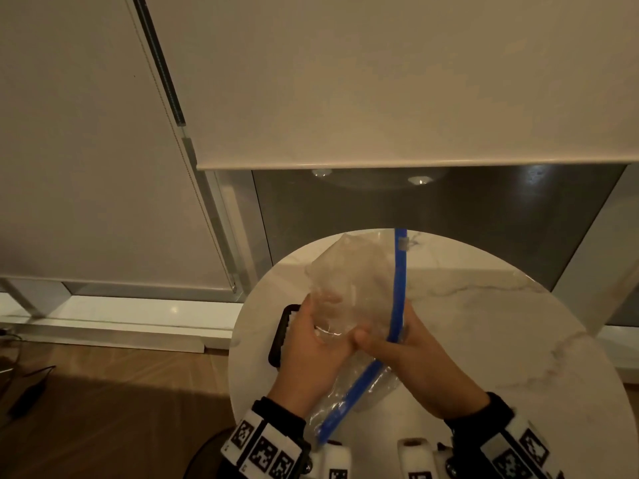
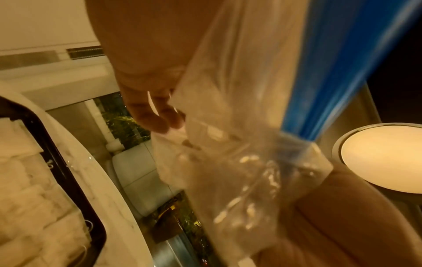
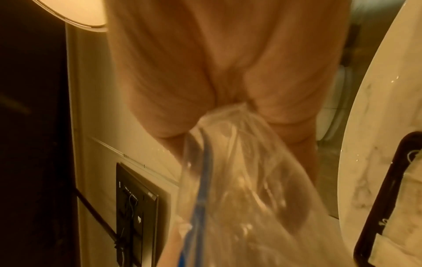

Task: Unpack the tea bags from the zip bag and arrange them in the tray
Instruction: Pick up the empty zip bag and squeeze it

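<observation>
A clear zip bag (image 1: 349, 288) with a blue zip strip (image 1: 399, 281) is held up above the round marble table (image 1: 466, 323). My left hand (image 1: 311, 344) grips its crumpled left side. My right hand (image 1: 411, 354) grips it at the blue strip, and the two thumbs meet in the middle. The bag (image 2: 239, 144) looks see-through and nearly flat; I see no tea bags inside. A black tray (image 1: 278, 340) lies under my left hand, mostly hidden. In the left wrist view the tray (image 2: 68, 173) holds several white tea bags (image 2: 27, 189) in rows. The right wrist view shows the bag (image 3: 239, 189) bunched in my fingers.
The table's left edge runs just past the tray. Wooden floor (image 1: 103, 392) and a cable (image 1: 31, 385) lie to the left. A window blind (image 1: 380, 98) hangs behind the table. A round lamp (image 2: 383, 159) glows to the right.
</observation>
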Available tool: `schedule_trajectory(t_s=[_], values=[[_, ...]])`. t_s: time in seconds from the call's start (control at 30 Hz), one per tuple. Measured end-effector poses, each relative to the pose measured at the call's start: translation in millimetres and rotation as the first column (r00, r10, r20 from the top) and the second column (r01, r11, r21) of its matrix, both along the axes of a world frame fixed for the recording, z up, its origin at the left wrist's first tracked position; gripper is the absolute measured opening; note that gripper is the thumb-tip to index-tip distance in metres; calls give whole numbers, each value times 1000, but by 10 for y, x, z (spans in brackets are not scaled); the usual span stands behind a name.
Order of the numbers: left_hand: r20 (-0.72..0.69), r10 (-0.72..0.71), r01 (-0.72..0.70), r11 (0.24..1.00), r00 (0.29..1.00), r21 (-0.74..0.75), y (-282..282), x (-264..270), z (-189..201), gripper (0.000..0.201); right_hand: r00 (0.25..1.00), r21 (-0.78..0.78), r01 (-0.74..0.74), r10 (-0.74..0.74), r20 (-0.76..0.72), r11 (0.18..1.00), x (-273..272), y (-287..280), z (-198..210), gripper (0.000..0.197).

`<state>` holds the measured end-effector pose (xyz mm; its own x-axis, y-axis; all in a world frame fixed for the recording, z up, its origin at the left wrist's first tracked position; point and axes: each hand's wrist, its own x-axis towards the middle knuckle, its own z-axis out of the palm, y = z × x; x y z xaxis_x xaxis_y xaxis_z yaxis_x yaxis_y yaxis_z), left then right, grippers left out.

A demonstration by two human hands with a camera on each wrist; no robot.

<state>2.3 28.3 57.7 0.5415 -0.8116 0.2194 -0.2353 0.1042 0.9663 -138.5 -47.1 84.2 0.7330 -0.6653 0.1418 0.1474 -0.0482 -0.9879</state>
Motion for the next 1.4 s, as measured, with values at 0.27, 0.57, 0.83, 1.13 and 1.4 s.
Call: schedule_trajectory(t_s=[0.27, 0.57, 0.83, 1.13, 1.4], values=[[-167, -102, 93, 994, 981, -60, 175, 341, -119, 51, 996, 149, 65, -74, 58, 987, 290, -26, -106, 59], [8, -127, 127, 988, 992, -84, 752, 896, -205, 98, 947, 659, -316, 185, 263, 683, 927, 148, -86, 44], [-167, 233, -267, 937, 958, -226, 1023, 1422, -469, 23, 896, 679, -398, 421, 143, 617, 1792, 516, -195, 31], [-267, 602, -638, 767, 753, -68, 1359, 1929, -991, 42, 920, 454, -273, 368, -135, 848, 2586, 955, -759, 47], [-383, 288, -277, 957, 878, 86, 1460, 2102, -1359, 55, 865, 316, -134, 266, -425, 939, 3011, 801, -1339, 6]])
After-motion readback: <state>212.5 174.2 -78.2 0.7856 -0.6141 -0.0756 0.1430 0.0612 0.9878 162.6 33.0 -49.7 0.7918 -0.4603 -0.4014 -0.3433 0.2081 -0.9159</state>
